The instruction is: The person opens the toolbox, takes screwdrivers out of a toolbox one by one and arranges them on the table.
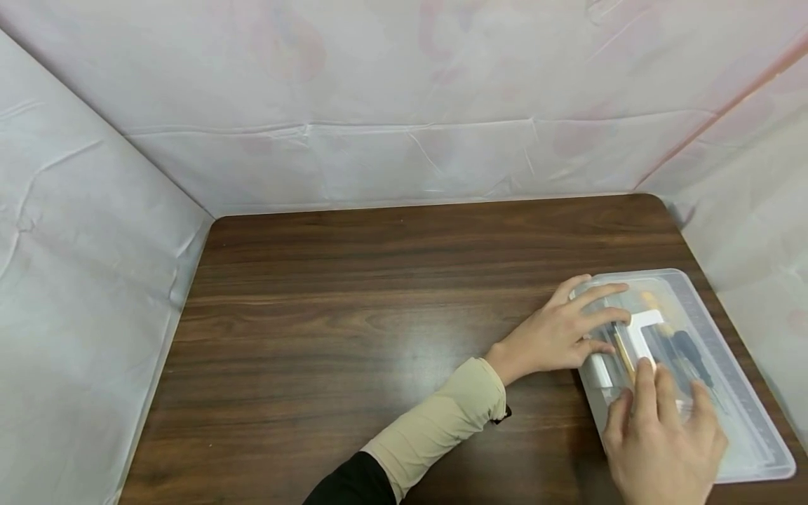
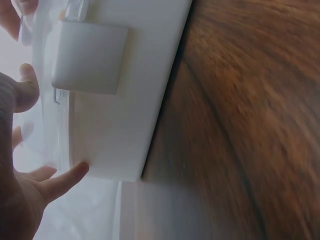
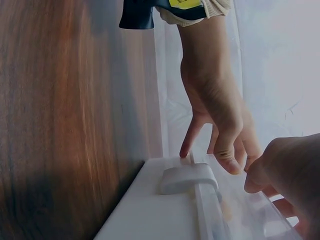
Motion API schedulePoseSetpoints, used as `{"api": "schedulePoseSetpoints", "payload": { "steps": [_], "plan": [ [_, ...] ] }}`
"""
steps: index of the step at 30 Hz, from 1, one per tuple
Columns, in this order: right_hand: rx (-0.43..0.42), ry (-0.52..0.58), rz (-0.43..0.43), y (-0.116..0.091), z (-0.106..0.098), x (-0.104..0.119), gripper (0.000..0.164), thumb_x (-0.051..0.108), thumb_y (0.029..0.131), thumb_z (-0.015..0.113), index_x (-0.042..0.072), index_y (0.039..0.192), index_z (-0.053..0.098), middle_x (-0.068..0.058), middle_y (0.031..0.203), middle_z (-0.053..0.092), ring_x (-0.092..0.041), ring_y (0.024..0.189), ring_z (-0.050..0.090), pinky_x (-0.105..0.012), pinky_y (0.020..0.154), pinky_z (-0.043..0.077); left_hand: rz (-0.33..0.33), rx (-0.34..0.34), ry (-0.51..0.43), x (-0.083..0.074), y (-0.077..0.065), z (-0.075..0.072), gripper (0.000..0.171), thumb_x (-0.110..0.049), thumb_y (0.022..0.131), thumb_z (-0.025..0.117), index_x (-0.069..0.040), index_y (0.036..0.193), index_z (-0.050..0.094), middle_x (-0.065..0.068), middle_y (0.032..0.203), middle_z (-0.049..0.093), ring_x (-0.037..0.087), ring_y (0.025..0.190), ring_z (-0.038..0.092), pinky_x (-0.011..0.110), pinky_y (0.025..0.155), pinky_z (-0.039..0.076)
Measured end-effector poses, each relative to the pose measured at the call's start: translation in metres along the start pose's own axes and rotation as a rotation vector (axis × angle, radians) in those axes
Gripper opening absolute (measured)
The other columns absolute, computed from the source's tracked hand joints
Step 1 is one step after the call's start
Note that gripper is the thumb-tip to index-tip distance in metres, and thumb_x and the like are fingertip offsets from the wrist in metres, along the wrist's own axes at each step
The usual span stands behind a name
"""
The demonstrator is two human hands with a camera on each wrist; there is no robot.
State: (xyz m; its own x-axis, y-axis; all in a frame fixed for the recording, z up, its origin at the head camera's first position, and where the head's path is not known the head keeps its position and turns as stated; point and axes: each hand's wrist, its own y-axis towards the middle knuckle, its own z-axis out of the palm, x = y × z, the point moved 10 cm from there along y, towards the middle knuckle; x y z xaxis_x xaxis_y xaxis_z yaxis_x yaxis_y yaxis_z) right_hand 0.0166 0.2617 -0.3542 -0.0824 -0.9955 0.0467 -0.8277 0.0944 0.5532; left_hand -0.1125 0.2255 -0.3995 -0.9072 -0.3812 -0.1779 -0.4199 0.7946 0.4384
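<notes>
A translucent plastic storage box [image 1: 751, 421] with a clear lid lies at the table's right side. Its lid has a white handle [image 1: 640, 333], and a white latch [image 2: 90, 57] sits on its left side. My left hand [image 1: 562, 330] spreads nearly straight fingers over the far left part of the lid, thumb near the latch side. My right hand [image 1: 669, 442] is bent over the near end of the handle, thumb to the left and curled fingers at the white bar; the palm side is hidden. Blurred dark and yellow items [image 1: 688, 351] show through the lid.
The brown wood-grain table [image 1: 353, 337] extends left of the box. White sheeting [image 1: 404, 161] stands along its back and both sides. The box lies close to the table's right edge. A dark strap with a yellow label [image 3: 185, 4] is at the left sleeve cuff.
</notes>
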Motion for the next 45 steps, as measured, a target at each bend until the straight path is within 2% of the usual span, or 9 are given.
{"api": "schedulePoseSetpoints", "payload": {
  "steps": [4, 14, 23, 27, 31, 38, 45],
  "plan": [
    [0.050, -0.012, -0.018, 0.003, 0.003, 0.005, 0.056, 0.028, 0.104, 0.035, -0.011, 0.135, 0.059, -0.035, 0.122, 0.068, -0.066, 0.117, 0.052, -0.075, 0.066, 0.048, -0.001, 0.000, -0.022, 0.006, -0.004, -0.003, 0.047, -0.055, 0.100, 0.062, -0.032, 0.141, 0.059, 0.001, 0.168, 0.037, 0.010, 0.158, 0.030, 0.036, 0.134, -0.003],
    [0.063, -0.004, -0.040, 0.006, 0.003, 0.016, 0.056, 0.030, 0.104, 0.036, -0.009, 0.137, 0.059, -0.034, 0.123, 0.068, -0.065, 0.118, 0.053, -0.073, 0.066, 0.048, 0.013, -0.010, -0.057, 0.015, -0.011, -0.010, 0.048, -0.052, 0.099, 0.065, -0.030, 0.141, 0.060, 0.002, 0.168, 0.037, 0.012, 0.156, 0.033, 0.035, 0.135, 0.000],
    [0.028, 0.009, -0.086, 0.009, 0.001, 0.032, 0.053, 0.028, 0.103, 0.040, -0.009, 0.133, 0.062, -0.034, 0.118, 0.070, -0.065, 0.113, 0.055, -0.070, 0.061, 0.047, 0.004, -0.010, -0.061, 0.025, -0.020, -0.017, 0.047, -0.052, 0.099, 0.065, -0.029, 0.140, 0.061, 0.002, 0.168, 0.037, 0.011, 0.157, 0.032, 0.035, 0.135, 0.001],
    [0.039, 0.012, -0.097, 0.010, 0.003, 0.037, 0.052, 0.028, 0.102, 0.041, -0.008, 0.134, 0.062, -0.033, 0.119, 0.070, -0.065, 0.113, 0.054, -0.069, 0.060, 0.047, 0.001, -0.008, -0.070, 0.029, -0.025, -0.019, 0.045, -0.052, 0.100, 0.064, -0.029, 0.138, 0.062, 0.002, 0.168, 0.037, 0.011, 0.157, 0.032, 0.035, 0.135, 0.001],
    [0.051, 0.022, -0.102, 0.010, 0.004, 0.040, 0.054, 0.030, 0.103, 0.039, -0.008, 0.134, 0.063, -0.032, 0.118, 0.070, -0.064, 0.111, 0.054, -0.070, 0.061, 0.048, -0.001, -0.006, -0.085, 0.032, -0.030, -0.022, 0.045, -0.052, 0.100, 0.064, -0.028, 0.138, 0.062, 0.003, 0.168, 0.037, 0.010, 0.157, 0.032, 0.035, 0.135, 0.003],
    [-0.001, 0.076, -0.085, 0.005, 0.002, 0.044, 0.059, 0.039, 0.105, 0.033, -0.004, 0.130, 0.066, -0.029, 0.113, 0.073, -0.061, 0.109, 0.056, -0.073, 0.061, 0.046, 0.001, -0.022, -0.099, 0.033, -0.041, -0.025, 0.045, -0.051, 0.099, 0.065, -0.026, 0.136, 0.063, 0.003, 0.166, 0.041, 0.010, 0.155, 0.035, 0.037, 0.134, 0.011],
    [-0.018, 0.078, -0.119, 0.007, 0.000, 0.054, 0.053, 0.035, 0.104, 0.042, -0.003, 0.130, 0.067, -0.027, 0.113, 0.074, -0.059, 0.108, 0.057, -0.068, 0.058, 0.046, -0.013, -0.036, -0.118, 0.039, -0.049, -0.030, 0.045, -0.050, 0.098, 0.067, -0.025, 0.135, 0.064, 0.003, 0.166, 0.041, 0.011, 0.154, 0.038, 0.038, 0.134, 0.013]
  ]
}}
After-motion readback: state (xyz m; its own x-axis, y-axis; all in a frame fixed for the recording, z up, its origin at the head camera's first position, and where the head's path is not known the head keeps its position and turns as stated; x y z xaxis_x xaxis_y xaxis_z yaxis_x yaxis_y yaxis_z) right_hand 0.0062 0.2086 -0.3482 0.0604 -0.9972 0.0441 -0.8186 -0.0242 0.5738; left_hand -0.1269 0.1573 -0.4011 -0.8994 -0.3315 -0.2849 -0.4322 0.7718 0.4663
